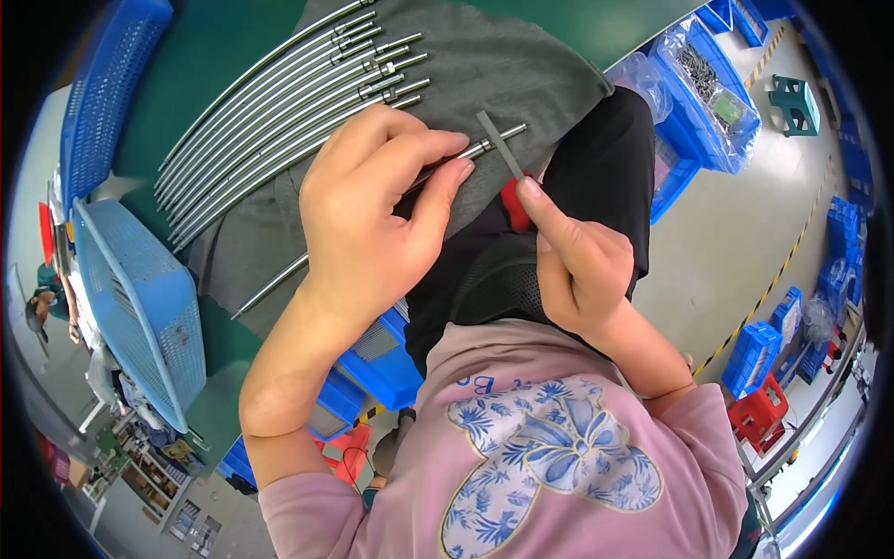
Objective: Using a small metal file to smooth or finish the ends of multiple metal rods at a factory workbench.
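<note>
My left hand (368, 205) pinches a thin metal rod (272, 285) between thumb and forefinger, close to its stepped end. That rod slants under the hand, its plain end lying toward the lower left of a grey cloth (503, 65). In my right hand (587, 270) is a flat grey file (501, 145), with the thumb pressed along its near end. The file crosses the rod's tip and appears to touch it. How the right fingers wrap its lower end is hidden. Beyond my left hand, several similar metal rods (270, 112) lie side by side on the cloth.
The cloth covers part of a green table (596, 23) and hangs toward my lap. Blue perforated baskets (140, 307) stand at the left. A blue bin (703, 93) with bagged small metal parts is at the right, before a green stool (793, 104). A red stool (759, 415) stands farther right.
</note>
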The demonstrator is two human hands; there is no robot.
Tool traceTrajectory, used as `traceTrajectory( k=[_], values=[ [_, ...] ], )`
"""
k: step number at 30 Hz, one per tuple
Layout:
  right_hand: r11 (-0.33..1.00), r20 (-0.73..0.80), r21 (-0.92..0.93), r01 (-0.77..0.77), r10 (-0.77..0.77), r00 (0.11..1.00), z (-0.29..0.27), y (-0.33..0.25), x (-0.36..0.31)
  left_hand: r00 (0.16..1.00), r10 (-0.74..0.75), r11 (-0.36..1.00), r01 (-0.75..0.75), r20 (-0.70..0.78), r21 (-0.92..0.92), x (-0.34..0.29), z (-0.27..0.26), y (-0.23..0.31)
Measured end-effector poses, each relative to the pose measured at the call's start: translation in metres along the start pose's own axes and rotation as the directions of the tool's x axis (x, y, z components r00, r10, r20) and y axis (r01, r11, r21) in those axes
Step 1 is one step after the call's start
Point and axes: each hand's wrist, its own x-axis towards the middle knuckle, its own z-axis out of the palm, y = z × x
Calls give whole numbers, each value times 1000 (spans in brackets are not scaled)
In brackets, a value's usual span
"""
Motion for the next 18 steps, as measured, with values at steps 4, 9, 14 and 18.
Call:
traceTrajectory(
  k=[4,9,14,18],
  values=[
    [998,25,-57,-7,8,1000,-1,-3,-4,1000,11,1000,-11,1,-3,-1,2,-2],
    [994,23,-108,5,-3,1000,8,-6,12,999,36,998,-36,3,-47,1,4,-3],
    [986,66,-168,-9,20,998,-1,-10,-7,1000,14,998,-14,-4,-69,2,5,-2],
    [994,-7,-107,29,-30,1000,10,-5,27,1000,3,998,-2,14,-60,2,3,-1]
  ],
)
